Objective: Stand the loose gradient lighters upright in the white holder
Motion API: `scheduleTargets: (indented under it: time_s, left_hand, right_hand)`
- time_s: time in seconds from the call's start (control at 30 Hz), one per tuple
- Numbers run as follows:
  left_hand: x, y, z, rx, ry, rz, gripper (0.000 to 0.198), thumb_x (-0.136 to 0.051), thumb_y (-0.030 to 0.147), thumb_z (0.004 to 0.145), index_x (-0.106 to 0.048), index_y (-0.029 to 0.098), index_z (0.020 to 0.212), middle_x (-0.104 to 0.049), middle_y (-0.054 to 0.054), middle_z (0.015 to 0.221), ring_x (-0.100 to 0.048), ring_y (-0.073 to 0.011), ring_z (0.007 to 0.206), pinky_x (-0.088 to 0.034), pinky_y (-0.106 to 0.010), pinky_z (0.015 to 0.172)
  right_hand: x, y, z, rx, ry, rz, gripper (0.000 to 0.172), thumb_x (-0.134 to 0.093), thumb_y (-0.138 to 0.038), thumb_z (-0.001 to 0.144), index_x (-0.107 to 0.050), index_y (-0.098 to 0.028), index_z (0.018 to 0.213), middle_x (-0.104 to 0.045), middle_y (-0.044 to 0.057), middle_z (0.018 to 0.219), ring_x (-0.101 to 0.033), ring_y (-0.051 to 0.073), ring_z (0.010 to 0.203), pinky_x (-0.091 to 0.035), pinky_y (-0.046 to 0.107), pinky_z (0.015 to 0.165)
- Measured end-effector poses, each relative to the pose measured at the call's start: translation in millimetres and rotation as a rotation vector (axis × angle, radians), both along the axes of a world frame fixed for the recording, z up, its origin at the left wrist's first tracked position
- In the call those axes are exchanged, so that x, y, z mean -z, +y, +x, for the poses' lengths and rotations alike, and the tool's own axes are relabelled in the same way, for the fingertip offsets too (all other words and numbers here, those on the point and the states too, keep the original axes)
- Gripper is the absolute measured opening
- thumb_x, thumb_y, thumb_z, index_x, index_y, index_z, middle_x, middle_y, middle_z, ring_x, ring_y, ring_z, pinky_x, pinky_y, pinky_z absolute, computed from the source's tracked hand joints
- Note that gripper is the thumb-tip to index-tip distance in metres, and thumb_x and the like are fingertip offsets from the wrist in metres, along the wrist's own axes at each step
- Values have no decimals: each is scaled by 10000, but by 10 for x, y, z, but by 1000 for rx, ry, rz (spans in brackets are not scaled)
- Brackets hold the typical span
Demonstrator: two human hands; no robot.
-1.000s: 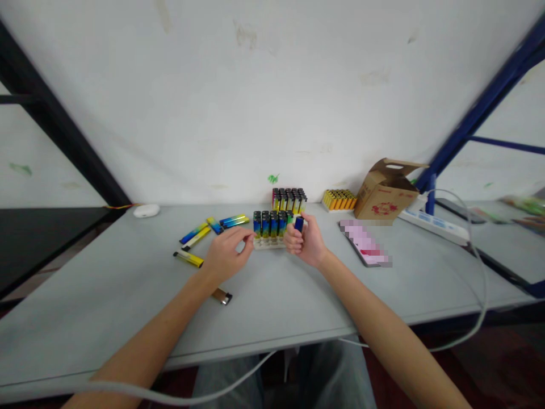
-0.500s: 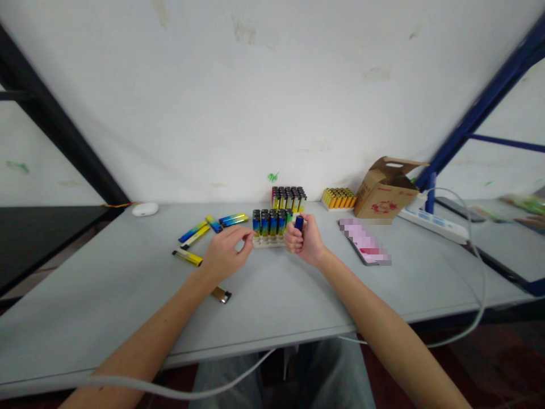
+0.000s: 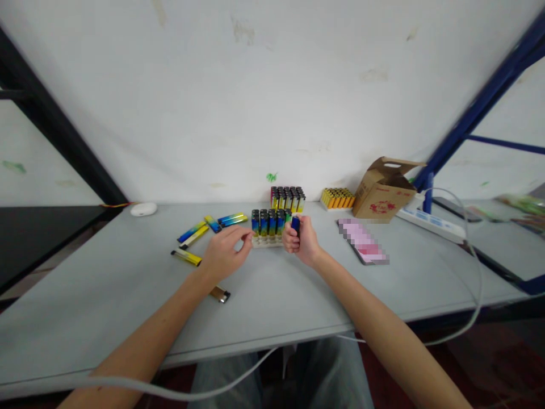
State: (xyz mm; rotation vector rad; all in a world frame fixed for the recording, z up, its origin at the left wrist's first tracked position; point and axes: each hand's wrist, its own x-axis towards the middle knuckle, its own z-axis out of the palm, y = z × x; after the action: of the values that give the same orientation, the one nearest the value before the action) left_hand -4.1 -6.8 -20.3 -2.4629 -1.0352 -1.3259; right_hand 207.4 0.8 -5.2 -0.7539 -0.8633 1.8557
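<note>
Right hand (image 3: 301, 245) has its grip pinching a dark blue plastic lighter (image 3: 295, 224) upright at the right edge of the mostly full white lighter tray (image 3: 266, 243), left hand (image 3: 223, 257) has its grip loosely curled and empty beside it, and five-ish blue-yellow lighters (image 3: 192, 232) lie loose on the grey bench (image 3: 128, 295).

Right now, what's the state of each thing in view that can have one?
front white tray of blue-yellow lighters: lighters upright
right hand: shut on dark blue lighter, held upright beside that tray
left hand: curled at that tray's left edge; grip unclear
rear tray of dark-capped lighters: lighters upright
loose blue-yellow lighters: lying flat on grey table
brown cardboard box: top flap open
</note>
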Motion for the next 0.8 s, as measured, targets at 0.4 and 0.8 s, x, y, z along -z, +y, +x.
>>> scheduleTargets:
  time_s: [0.4, 0.8]
  left_hand:
    - [-9, -11, 5, 3, 1, -13, 152, -512, 167, 889, -659, 151, 853, -708, -56, 788, -657, -161, 752, -522, -273, 763]
    - [19, 13, -4, 13, 2, -15, 154, -511, 171, 883, -660, 157, 847, -691, -49, 768, -649, -163, 734, -519, -277, 744]
  right_hand:
    - [7, 37, 44, -13, -8, -11, 510, -173, -481, 919, -297, -220, 498, -155, -85, 433, -74, 76, 373, -108, 183, 331]
    - [42, 23, 24, -37, -34, 65, 552, -312, -636, 881, -384, -205, 544, -214, -85, 444, -141, 67, 381, -124, 175, 349]
